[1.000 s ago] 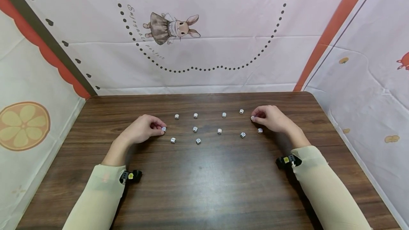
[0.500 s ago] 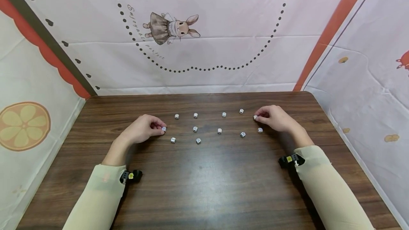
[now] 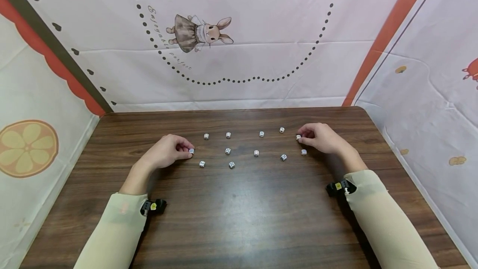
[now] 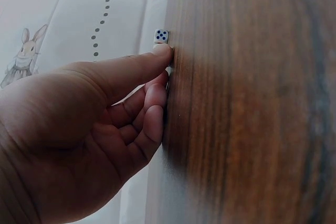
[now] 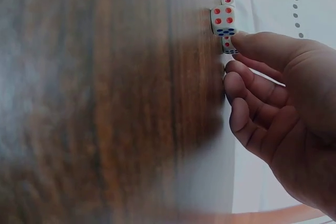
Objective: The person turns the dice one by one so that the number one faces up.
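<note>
At the left end of the scattered dice, my left hand point(image 3: 167, 151) pinches a small white die point(image 3: 191, 151) between thumb and fingertips, low at the table. The left wrist view shows blue pips on this die point(image 4: 161, 36) just past the thumb tip. Toward the right end, my right hand point(image 3: 318, 137) pinches another white die point(image 3: 298, 137). Its thumb covers part of that die point(image 5: 229, 45) in the right wrist view. A die with blue pips on top point(image 3: 303, 152) lies just in front of the right fingers, showing four red pips on its side in the wrist view.
Several more white dice lie between the hands, including one at the back point(image 3: 281, 130) and one in front point(image 3: 231, 165). They rest on a brown wood-grain table point(image 3: 239, 219). A printed cloth point(image 3: 261, 61) hangs behind and along both sides.
My right hand has shifted slightly to the right with its die, then held still. The left hand and the loose dice have stayed in place.
</note>
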Demonstrator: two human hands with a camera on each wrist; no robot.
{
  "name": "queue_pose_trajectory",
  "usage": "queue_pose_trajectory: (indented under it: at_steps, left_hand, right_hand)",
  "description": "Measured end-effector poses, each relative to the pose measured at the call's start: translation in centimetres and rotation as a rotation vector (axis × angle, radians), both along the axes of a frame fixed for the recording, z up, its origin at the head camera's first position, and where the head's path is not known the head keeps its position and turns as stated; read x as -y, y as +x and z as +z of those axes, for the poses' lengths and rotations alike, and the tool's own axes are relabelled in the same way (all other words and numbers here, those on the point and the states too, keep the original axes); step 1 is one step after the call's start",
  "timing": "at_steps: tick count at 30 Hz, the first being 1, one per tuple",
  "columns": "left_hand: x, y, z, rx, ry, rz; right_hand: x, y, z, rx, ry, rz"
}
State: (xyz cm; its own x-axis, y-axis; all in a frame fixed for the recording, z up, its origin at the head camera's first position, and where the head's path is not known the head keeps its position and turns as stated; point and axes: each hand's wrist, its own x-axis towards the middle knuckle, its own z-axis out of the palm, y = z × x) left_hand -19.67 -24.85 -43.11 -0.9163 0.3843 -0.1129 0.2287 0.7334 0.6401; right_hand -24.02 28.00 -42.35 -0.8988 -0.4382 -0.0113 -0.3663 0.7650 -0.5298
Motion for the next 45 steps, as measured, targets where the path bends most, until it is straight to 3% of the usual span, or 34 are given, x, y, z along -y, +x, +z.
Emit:
queue_pose_trajectory:
  at_steps: [22, 45]
  left_hand:
    - [-0.1, 0.0, -0.1, -0.001, -0.009, 0.003]
    - [0.0, 0.2, 0.0, 0.003, -0.003, 0.003]
  right_hand:
    - [1.2, -0.5, 0.2, -0.007, 0.062, 0.062]
    - [1.2, -0.3, 0.0, 0.023, -0.019, 0.053]
